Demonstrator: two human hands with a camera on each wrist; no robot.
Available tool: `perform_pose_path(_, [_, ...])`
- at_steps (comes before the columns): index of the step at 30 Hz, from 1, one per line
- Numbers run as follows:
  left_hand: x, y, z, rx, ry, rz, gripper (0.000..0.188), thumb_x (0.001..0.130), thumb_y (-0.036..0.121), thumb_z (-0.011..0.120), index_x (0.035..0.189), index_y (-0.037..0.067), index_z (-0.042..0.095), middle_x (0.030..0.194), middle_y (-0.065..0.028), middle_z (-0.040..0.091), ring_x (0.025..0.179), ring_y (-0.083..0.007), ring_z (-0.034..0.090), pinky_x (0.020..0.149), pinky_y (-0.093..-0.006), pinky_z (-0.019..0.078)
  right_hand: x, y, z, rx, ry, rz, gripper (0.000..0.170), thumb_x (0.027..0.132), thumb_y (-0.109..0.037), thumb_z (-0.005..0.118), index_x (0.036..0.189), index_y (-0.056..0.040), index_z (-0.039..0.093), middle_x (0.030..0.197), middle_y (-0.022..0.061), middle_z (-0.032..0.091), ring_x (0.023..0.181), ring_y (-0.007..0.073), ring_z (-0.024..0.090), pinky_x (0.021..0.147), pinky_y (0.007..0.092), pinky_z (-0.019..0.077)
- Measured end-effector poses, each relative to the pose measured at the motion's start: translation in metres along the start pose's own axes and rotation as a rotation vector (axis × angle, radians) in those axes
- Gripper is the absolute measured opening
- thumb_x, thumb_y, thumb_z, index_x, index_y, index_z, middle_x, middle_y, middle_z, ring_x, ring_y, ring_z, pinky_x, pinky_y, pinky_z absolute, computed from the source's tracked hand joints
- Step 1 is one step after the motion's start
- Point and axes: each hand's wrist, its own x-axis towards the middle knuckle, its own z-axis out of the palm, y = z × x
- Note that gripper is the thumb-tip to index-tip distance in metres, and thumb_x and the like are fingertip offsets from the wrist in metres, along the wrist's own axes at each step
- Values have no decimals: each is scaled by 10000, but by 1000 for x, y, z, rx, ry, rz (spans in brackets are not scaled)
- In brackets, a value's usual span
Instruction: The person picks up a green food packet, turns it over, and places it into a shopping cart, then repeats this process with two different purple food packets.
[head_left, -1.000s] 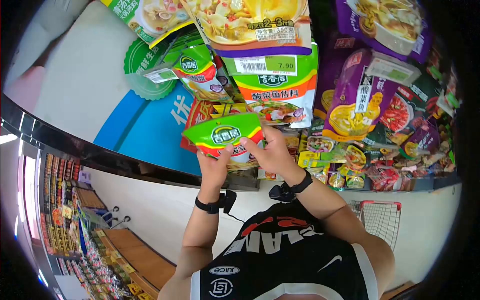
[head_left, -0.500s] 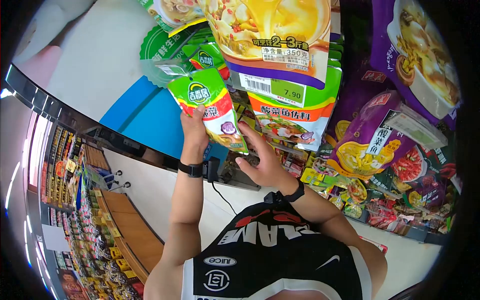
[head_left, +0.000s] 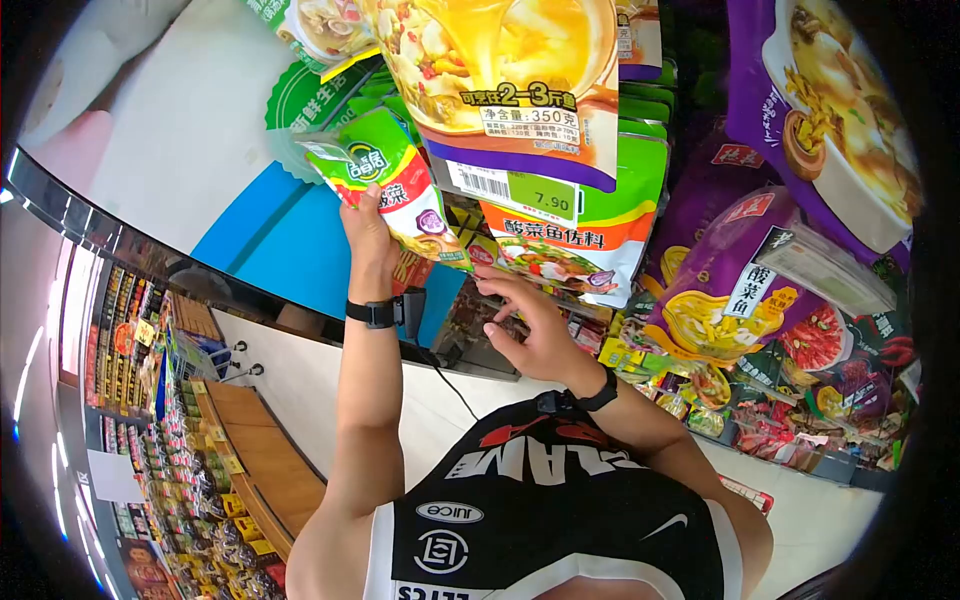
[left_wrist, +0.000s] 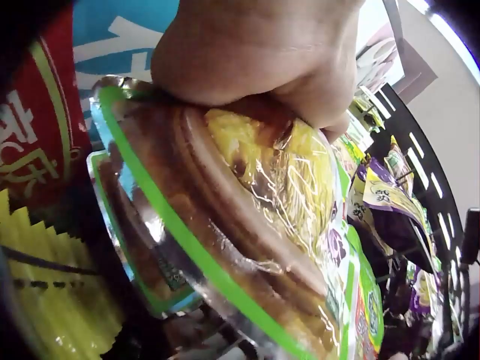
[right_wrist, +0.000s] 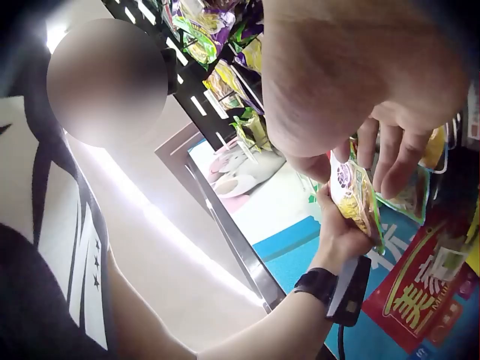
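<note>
My left hand (head_left: 368,238) grips a green, red and white packet (head_left: 415,210) by its left edge, thumb on the front. The packet leans left, its top at a price tag holder (head_left: 325,150). In the left wrist view the hand (left_wrist: 262,56) lies against the packet's glossy food picture (left_wrist: 232,187). My right hand (head_left: 540,325), fingers loosely bent and holding nothing, is by the packet's lower right corner; whether it touches is unclear. The right wrist view has the right hand (right_wrist: 367,90) above the packet (right_wrist: 351,191) held by the left hand (right_wrist: 341,234).
A large yellow soup packet (head_left: 500,70) hangs above, with a 7.90 price tag (head_left: 520,192) under it. Purple packets (head_left: 730,280) hang at the right. A red packet (right_wrist: 416,289) lies below in the right wrist view. Stocked shelves (head_left: 190,440) stand at the lower left; a cart edge (head_left: 745,492) shows.
My right hand has let go of the packet and moved down and right. The left hand has carried the packet up and left, turning it more upright, beside the price tag holder.
</note>
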Motion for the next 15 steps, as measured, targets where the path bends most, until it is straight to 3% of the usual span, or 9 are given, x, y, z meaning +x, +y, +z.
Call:
perform_pose_path(5, [12,-3,-2,51,30,-22,467,910,149,685,1293,-48,507,1183,-152,666,993,-256,706,881,-412,593,1,1,0,-10,-28,10,435,883,-49,666,1309,-48,579,1408,126,566,1181,240,607,820,319,556])
perform_pose_path(7, [9,1,7,92,41,0,364,948,158,608,1251,-33,546,1159,-131,679,976,-257,707,859,-407,590,0,3,-1,-22,-65,12,397,880,-43,667,1272,-43,603,1345,120,607,1163,238,614,822,320,557])
perform_pose_path(8, [9,1,8,90,33,-6,359,949,156,607,1248,-34,547,1157,-128,679,977,-256,707,859,-405,590,0,0,-1,8,-49,46,270,871,-46,672,1141,-31,654,1188,114,669,1118,245,626,851,345,548])
perform_pose_path(12, [14,-5,10,107,-1,-28,335,957,140,601,1244,-24,549,1160,-119,677,983,-242,702,866,-397,583,0,4,2,-60,-86,8,130,863,-61,683,988,-28,667,1034,109,689,1034,266,635,871,374,523])
perform_pose_path(15, [23,-13,5,62,-49,-52,436,936,144,693,1288,-39,515,1211,-146,660,1021,-229,690,909,-391,571,2,3,6,-106,-112,-43,93,861,-74,692,933,-28,659,963,97,685,969,277,635,852,391,509])
